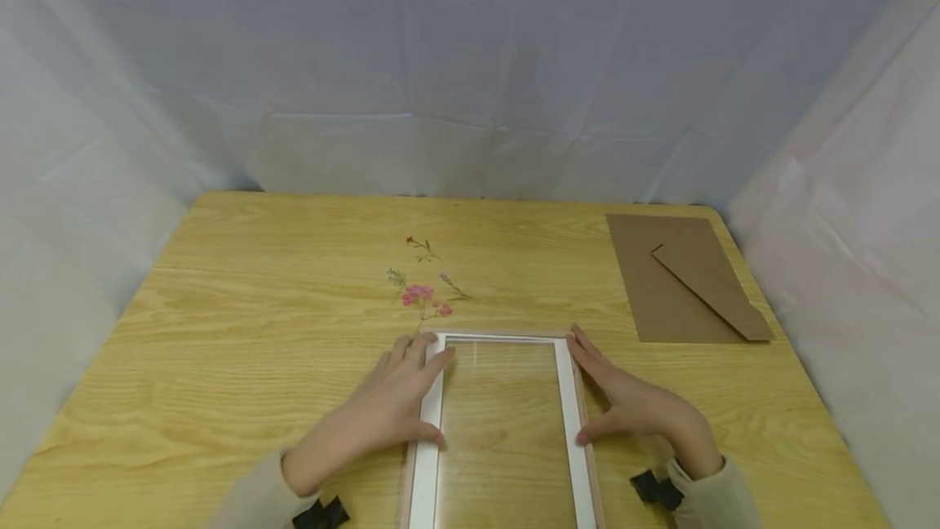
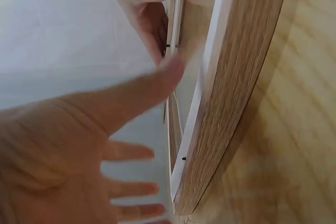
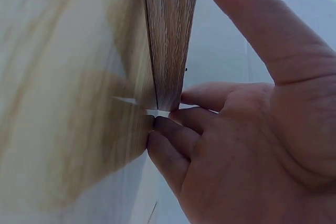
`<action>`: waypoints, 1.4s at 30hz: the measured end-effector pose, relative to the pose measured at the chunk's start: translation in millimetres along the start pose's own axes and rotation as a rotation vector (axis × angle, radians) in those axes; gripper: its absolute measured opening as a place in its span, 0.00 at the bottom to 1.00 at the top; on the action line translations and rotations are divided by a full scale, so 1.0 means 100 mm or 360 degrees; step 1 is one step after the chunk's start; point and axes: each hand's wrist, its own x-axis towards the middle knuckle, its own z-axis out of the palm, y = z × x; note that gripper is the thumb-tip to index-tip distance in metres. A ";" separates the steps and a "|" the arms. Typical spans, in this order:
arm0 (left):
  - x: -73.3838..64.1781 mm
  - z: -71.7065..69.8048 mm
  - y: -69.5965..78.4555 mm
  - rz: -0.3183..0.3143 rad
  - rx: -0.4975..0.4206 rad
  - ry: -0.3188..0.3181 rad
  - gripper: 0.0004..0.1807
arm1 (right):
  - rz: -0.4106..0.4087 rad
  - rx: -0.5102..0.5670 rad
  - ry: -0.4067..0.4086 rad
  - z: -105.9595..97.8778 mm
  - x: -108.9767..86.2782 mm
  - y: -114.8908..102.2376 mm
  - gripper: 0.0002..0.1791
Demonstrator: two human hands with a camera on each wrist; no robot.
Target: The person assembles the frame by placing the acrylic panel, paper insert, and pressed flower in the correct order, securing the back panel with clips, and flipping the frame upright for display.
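Note:
A picture frame (image 1: 578, 464) with wood-grain sides, a white inner border and a clear pane (image 1: 507, 423) lies at the near middle of the table. My left hand (image 1: 392, 398) reaches over its left side, thumb and fingers spread. In the left wrist view the fingers (image 2: 134, 189) are straight, and the thumb overlaps the pane. On the other side, my right hand (image 1: 635, 402) touches the far right corner with its fingertips, its thumb at the right border. The right wrist view shows those fingers (image 3: 205, 98) beside the end of the wooden side (image 3: 170, 40).
Several small pressed flowers, including a pink cluster (image 1: 419, 294) and a red one (image 1: 410, 241), lie just beyond the frame. A brown backing board (image 1: 646, 292) with a folded-out flap (image 1: 708, 288) lies at the far right. White sheeting (image 1: 470, 64) hangs around the table.

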 end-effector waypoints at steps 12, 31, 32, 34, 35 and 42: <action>0.02 -0.03 -0.12 0.0115 -0.0060 -0.0282 0.70 | 0.0021 -0.0022 -0.0001 -0.01 0.00 0.00 0.69; 0.15 -0.11 -0.14 0.0159 0.0093 -0.0383 0.75 | 0.0007 -0.0027 0.0003 0.00 -0.01 0.01 0.70; 0.16 -0.10 -0.13 0.0171 0.0094 -0.0372 0.74 | 0.0006 -0.0024 0.0001 0.00 -0.01 0.01 0.70; 0.18 -0.08 -0.10 0.0193 0.0092 -0.0330 0.71 | 0.0010 -0.0022 -0.0001 0.00 -0.01 0.01 0.70; 0.18 -0.07 -0.09 0.0204 0.0078 -0.0306 0.69 | 0.0010 -0.0017 -0.0002 0.00 -0.02 0.01 0.70; 0.18 -0.05 -0.02 0.0172 0.0094 -0.0230 0.65 | -0.0008 -0.0002 0.0004 0.01 -0.01 0.02 0.70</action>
